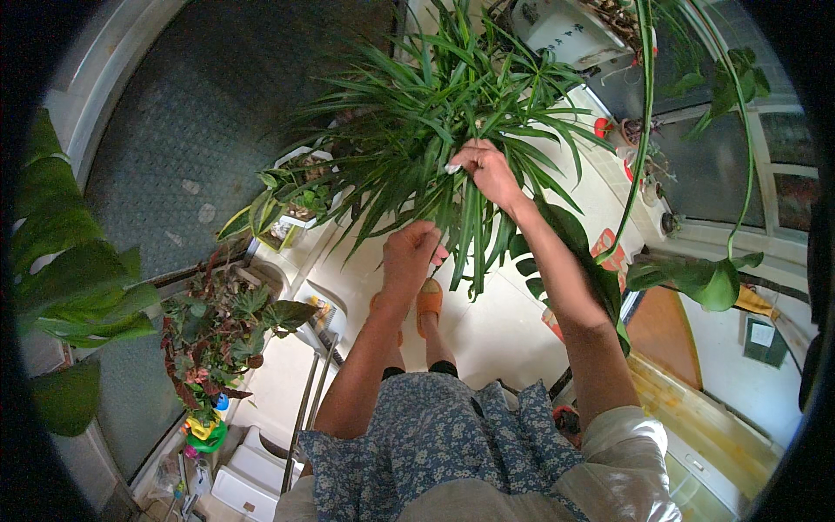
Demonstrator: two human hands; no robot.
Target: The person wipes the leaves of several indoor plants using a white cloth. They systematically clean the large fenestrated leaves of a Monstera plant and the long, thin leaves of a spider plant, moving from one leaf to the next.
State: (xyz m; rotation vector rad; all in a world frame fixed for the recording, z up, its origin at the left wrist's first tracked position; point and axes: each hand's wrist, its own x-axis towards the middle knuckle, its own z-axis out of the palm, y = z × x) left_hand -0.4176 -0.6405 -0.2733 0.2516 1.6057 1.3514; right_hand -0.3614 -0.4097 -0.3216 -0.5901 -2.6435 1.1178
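A large spider plant (417, 124) with long arching green leaves spreads out in front of me, its pot hidden by the foliage. My right hand (484, 171) is in among its leaves near the middle, fingers bent, with something small and whitish at the fingertips. Whether it grips a leaf I cannot tell. My left hand (412, 251) is at the lower edge of the leaves, fingers curled close together; a leaf tip may lie between them, but this is unclear. Below both hands are my orange slippers (428, 297) on the pale tiled floor (489, 333).
Potted plants (303, 186) line the left side, with a begonia (222, 333), a dustpan (326, 313) and a white step stool (251, 476) lower down. Big monstera leaves (78, 280) hang at far left. A white planter (564, 32) stands at upper right; long stems (642, 130) arch down there.
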